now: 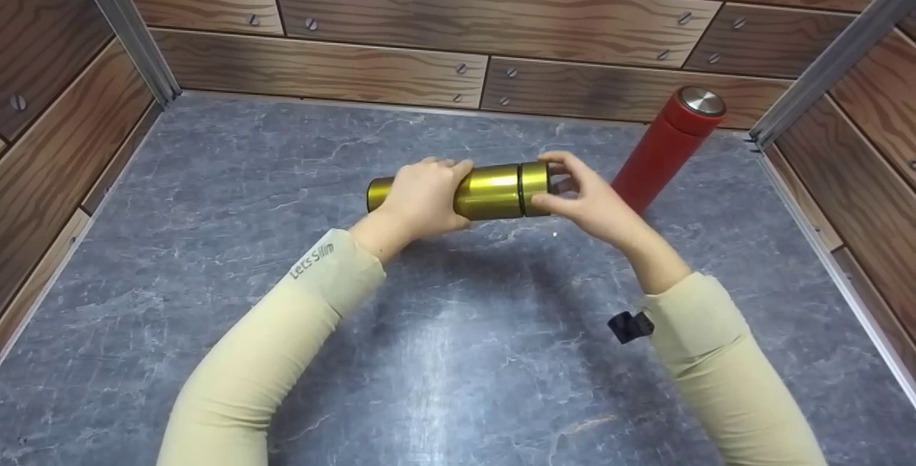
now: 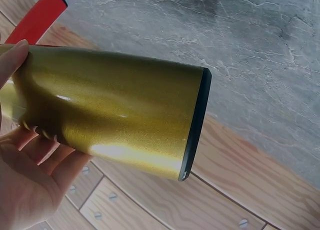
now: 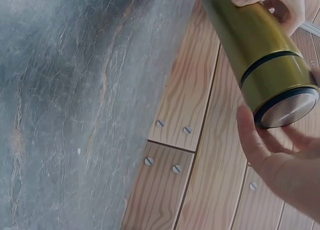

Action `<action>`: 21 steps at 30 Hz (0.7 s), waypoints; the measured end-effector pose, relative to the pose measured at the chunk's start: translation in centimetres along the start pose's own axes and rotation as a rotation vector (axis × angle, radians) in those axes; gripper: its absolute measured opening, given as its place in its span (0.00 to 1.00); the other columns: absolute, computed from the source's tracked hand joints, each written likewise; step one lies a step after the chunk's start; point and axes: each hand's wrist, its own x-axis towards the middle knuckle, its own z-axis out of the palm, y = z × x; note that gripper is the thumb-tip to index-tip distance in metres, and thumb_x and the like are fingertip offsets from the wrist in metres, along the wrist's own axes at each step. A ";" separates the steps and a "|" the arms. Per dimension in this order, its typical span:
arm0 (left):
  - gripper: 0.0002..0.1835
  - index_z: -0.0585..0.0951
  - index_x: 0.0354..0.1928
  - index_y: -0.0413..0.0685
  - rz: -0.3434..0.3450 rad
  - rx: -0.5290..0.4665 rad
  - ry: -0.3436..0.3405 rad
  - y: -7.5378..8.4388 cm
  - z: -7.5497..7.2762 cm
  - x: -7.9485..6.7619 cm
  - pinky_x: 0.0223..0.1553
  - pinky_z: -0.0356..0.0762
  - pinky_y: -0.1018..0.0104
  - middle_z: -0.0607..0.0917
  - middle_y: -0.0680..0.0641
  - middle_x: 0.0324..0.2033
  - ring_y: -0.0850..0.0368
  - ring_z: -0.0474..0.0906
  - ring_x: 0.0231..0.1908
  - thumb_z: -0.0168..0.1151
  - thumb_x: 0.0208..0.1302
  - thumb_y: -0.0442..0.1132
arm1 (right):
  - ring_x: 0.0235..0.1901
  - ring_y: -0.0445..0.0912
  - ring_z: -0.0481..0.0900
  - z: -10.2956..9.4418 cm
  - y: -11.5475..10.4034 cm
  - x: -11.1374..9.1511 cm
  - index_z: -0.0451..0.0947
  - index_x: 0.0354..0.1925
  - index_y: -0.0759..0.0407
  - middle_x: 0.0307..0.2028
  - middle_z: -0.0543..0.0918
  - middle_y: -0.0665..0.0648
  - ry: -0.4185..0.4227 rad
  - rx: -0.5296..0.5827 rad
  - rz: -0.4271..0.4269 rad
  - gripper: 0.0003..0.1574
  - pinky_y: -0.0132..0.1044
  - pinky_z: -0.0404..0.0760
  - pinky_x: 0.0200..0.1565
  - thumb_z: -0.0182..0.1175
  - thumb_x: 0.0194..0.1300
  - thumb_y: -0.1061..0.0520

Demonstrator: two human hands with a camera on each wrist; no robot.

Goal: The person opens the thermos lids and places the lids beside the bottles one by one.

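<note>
A shiny gold cylindrical metal flask (image 1: 494, 194) lies nearly level at the centre of the head frame, apparently held above the grey marble-patterned surface (image 1: 444, 380). Its gold cap (image 1: 534, 187), with a silver disc on the end, points right, and a dark ring (image 1: 520, 190) marks the seam between cap and body.

The likeliest trouble is slipping: the body looks smooth, so a twist at the cap could spin it inside the left hand's grip. If the cap comes loose while the flask lies this level, any contents could spill; whether it holds anything cannot be told. A light fingertip hold could also let the cap drop.

The left hand (image 1: 426, 197) wraps the body left of centre, palm over the top in the head view, thumb at the lower side. The right hand (image 1: 590, 201) holds the cap between thumb and fingers, leaving a gap behind the disc.

At the upper right, a tall red cylindrical flask with a silver top (image 1: 662, 154) stands just behind the right hand, so a backward swing of that wrist could topple it. Both forearms, in pale sleeves (image 1: 308, 323), angle inward from the lower corners.
</note>
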 end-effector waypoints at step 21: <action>0.43 0.69 0.63 0.44 0.001 0.001 -0.008 -0.1 0.0 0.1 0.48 0.77 0.50 0.79 0.42 0.55 0.43 0.78 0.50 0.72 0.44 0.53 | 0.31 0.44 0.78 0.4 -0.2 0.5 0.58 0.64 0.67 0.47 0.73 0.65 0.013 0.035 0.112 0.37 0.35 0.82 0.35 0.51 0.68 0.45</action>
